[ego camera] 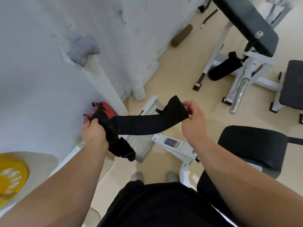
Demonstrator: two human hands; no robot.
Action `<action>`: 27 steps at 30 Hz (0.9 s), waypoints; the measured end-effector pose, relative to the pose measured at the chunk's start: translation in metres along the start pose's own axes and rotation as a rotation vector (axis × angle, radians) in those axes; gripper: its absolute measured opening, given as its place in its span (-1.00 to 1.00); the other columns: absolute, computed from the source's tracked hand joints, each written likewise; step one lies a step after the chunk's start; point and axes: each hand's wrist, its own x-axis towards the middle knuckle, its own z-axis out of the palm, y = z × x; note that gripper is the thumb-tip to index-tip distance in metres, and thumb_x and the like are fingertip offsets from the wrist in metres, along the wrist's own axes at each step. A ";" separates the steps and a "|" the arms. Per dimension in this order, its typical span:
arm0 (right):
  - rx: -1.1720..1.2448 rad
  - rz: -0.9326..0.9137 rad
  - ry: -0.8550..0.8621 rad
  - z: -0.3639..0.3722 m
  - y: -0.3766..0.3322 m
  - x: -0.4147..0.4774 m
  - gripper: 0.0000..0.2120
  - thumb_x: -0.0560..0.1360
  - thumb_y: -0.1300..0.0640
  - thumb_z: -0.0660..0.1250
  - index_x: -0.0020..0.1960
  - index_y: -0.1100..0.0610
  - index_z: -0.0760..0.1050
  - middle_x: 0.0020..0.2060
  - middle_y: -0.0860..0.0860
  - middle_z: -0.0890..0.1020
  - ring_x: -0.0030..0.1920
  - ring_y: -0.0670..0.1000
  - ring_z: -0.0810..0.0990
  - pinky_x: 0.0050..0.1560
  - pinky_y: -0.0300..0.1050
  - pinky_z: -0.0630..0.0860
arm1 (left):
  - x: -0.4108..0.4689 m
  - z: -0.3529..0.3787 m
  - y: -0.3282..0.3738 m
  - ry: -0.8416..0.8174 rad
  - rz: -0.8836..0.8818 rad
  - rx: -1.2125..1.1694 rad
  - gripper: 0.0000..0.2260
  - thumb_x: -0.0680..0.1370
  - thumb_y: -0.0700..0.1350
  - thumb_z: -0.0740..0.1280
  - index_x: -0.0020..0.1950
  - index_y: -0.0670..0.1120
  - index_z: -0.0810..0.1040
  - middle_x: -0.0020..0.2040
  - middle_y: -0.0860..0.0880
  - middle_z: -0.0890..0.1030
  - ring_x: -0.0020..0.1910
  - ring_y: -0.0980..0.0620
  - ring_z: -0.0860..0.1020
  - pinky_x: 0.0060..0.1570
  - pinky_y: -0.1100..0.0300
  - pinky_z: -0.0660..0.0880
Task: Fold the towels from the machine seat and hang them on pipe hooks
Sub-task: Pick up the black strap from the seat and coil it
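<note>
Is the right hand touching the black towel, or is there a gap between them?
Touching. The head view shows the right hand pinching one end of the black towel between thumb and fingers.

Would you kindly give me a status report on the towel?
Left grip, right grip hold black towel, stretched between. Grey towel at pipe top. Nothing blocking.

Matt black cloth towel [141,123], soft grey cloth [82,48] on wall, padded matt seat [252,145], glossy chrome bar [237,94]

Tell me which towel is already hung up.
The grey towel, bunched at the top of the white pipe by the wall. The black towel is not hung: it is stretched between the left hand and the right hand.
</note>
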 end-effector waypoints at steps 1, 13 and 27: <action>0.027 0.018 -0.019 0.003 -0.001 0.001 -0.57 0.44 0.47 0.24 0.01 -0.05 0.51 -0.19 0.05 0.57 -0.14 -0.02 0.52 -0.05 -0.03 0.56 | 0.006 -0.012 0.000 0.050 -0.017 -0.043 -0.73 0.55 -0.12 0.28 0.19 -0.15 0.63 -0.11 0.00 0.62 -0.11 0.01 0.58 -0.03 0.13 0.52; -0.261 -0.494 -0.366 0.081 -0.050 -0.025 -0.61 0.27 0.36 0.20 -0.05 0.09 0.65 -0.05 -0.04 0.64 0.12 0.09 0.60 0.21 -0.04 0.48 | 0.020 -0.080 0.022 -0.068 0.118 0.021 -0.88 0.59 -0.05 0.30 -0.07 -0.02 0.62 -0.13 0.03 0.64 -0.04 -0.03 0.61 0.03 0.14 0.54; -0.550 -1.084 -0.611 0.189 -0.081 -0.091 -0.67 0.50 0.36 0.12 0.04 0.25 0.64 0.00 0.17 0.61 0.30 0.23 0.50 0.46 -0.17 0.30 | 0.022 -0.104 0.043 -0.761 0.020 -0.038 -0.86 0.60 -0.20 0.35 0.12 -0.18 0.64 -0.06 -0.17 0.71 -0.04 -0.14 0.69 -0.09 0.05 0.60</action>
